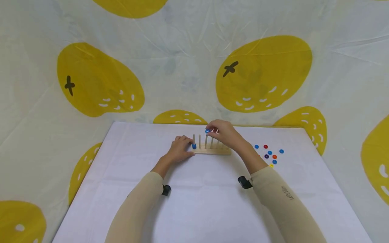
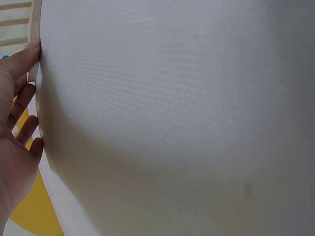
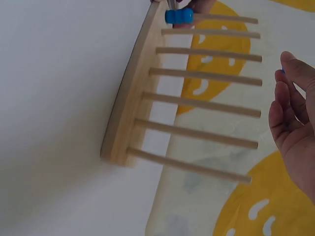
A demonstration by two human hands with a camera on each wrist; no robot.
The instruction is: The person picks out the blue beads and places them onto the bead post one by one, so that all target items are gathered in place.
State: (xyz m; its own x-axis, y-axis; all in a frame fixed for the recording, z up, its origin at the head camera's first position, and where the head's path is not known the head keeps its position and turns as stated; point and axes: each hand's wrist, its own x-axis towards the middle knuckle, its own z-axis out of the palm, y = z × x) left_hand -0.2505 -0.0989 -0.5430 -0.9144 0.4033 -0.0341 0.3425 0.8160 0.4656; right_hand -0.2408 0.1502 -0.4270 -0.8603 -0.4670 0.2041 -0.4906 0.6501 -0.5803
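Note:
A wooden peg stand (image 1: 211, 152) with a row of upright pegs stands on the table. My left hand (image 1: 178, 150) grips its left end; in the left wrist view the thumb (image 2: 30, 55) lies along the front side of the base. Blue rings (image 3: 179, 16) sit stacked at the foot of the leftmost peg. My right hand (image 1: 225, 133) pinches another blue ring (image 1: 207, 131) between thumb and fingertips, right by the top of the third peg (image 1: 206, 141) from the left. In the right wrist view the fingers mostly hide that ring. The other pegs carry no rings.
Loose rings lie on the white table to the right of the stand: several blue ones (image 1: 281, 151), a red one (image 1: 265, 146), a dark purple one (image 1: 266, 156), an orange one (image 1: 275, 157) and a yellow one (image 1: 271, 165). A patterned cloth (image 1: 182, 84) hangs behind the table.

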